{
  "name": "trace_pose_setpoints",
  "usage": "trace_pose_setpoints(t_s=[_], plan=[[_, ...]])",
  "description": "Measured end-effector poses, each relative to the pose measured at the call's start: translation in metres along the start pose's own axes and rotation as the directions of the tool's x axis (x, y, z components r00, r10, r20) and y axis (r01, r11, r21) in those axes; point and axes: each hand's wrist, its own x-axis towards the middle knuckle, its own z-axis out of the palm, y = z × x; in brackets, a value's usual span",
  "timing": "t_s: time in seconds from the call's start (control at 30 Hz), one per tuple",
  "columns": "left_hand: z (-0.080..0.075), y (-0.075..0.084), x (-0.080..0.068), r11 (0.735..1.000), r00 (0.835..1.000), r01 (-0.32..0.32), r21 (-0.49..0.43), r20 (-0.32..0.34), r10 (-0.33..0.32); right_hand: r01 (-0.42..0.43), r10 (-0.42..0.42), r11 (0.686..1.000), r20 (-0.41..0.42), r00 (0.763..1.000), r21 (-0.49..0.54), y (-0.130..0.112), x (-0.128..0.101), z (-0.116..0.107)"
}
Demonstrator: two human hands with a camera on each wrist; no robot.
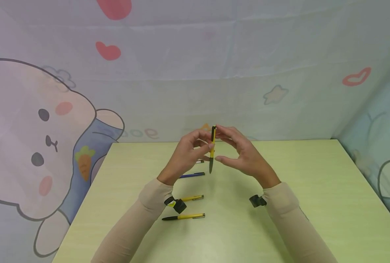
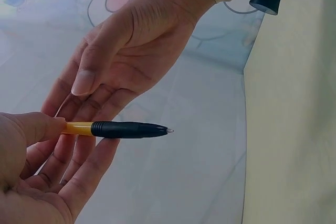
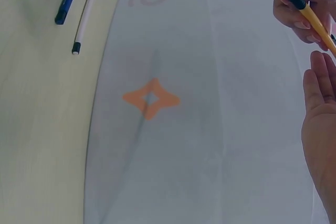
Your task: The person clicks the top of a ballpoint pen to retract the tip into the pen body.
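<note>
My left hand pinches a yellow ballpoint pen between thumb and fingers, above the table. The pen stands nearly upright in the head view, black grip and tip downward. In the left wrist view its metal point sticks out of the black grip. Facing it from the right is my right hand; its index fingertip is right at the pen's top end, while the thumb stays apart from the barrel. The right wrist view catches part of the pen at the upper right edge, with the right hand's fingers extended below.
On the light table lie two yellow pens, one nearer and one partly behind the left wrist camera. Farther back are a blue pen and a white pen. A printed cloth hangs behind the table's far edge.
</note>
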Motion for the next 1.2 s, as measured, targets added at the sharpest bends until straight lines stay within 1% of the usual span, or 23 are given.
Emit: trace_pose_setpoints(t_s=[0.23,0.47,0.57,0.93,1.2], plan=[[0.002,0.004,0.003,0.999,1.0,0.003,-0.039,-0.005,-0.004,-0.018,0.017,0.998,-0.008,1.0,-0.055,-0.005,0.002,0.003],[0.004,0.008,0.004,0.999,1.0,-0.003,-0.049,-0.005,0.003,-0.003,0.003,0.996,-0.006,1.0,-0.088,-0.026,0.007,0.005],[0.004,0.009,0.005,0.999,1.0,-0.008,-0.043,-0.009,0.008,-0.007,0.007,0.995,-0.004,1.0,-0.095,-0.03,0.007,0.005],[0.003,0.008,0.007,0.999,1.0,-0.002,-0.033,-0.004,0.002,-0.074,0.074,0.991,-0.006,0.997,-0.11,-0.024,0.004,0.004],[0.003,0.011,0.006,0.999,1.0,-0.013,-0.047,-0.007,0.013,-0.068,0.069,0.992,0.0,0.998,-0.11,-0.026,0.004,0.002]])
